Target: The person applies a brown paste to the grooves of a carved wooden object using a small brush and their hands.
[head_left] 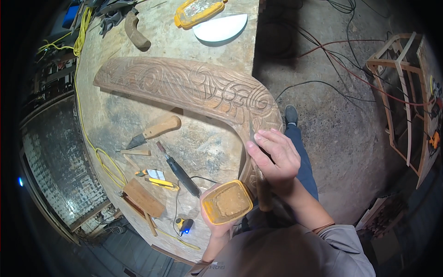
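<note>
A large curved wooden piece (pixel 184 85), carved with swirling relief, lies across the workbench and bends toward me at its right end. My left hand (pixel 213 224) is wrapped round a yellow-rimmed tub (pixel 208 212) containing brown paste, tilted so that its inside shows. Closed on a slim tool with a wooden handle (pixel 264 196) is my right hand (pixel 279 154), over the bend of the carving. The tool's thin tip points away from me at the carved surface; its exact kind is partly hidden by my fingers.
On the workbench (pixel 207 150) lie a wooden-handled knife (pixel 154 131), a black rotary tool (pixel 182 176), a yellow utility knife (pixel 161 183) and a wooden plane (pixel 143 198). Farther off are a white half-round plate (pixel 221 28) and a yellow-framed tray (pixel 199 11). Cables cross the floor at right.
</note>
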### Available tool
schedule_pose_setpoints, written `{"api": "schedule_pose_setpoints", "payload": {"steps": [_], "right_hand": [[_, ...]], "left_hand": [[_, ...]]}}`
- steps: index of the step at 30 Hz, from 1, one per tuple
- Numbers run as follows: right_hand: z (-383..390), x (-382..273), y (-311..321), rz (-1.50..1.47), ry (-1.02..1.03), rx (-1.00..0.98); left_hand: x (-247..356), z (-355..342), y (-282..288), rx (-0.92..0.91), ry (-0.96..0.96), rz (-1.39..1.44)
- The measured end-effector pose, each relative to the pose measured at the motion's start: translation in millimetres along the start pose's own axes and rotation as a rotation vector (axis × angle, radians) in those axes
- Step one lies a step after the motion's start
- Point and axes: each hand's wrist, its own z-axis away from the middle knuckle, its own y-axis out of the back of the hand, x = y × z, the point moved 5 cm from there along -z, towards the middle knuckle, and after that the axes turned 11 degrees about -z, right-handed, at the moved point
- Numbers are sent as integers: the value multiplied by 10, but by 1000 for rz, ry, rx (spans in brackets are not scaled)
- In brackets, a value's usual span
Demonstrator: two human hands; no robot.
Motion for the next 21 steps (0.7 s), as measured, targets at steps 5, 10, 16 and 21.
{"api": "schedule_pose_setpoints", "payload": {"steps": [5, 10, 16, 21], "right_hand": [[20, -53, 11, -17, -24, -51], [-42, -40, 11, -30, -26, 22], [-65, -48, 4, 7, -27, -32], [-14, -65, 1, 4, -11, -58]], "left_hand": [[-31, -10, 49, -20, -40, 19], [24, -18, -6, -39, -28, 48], [-9, 9, 41, -22, -19, 56], [0, -1, 46, -30, -14, 61]]}}
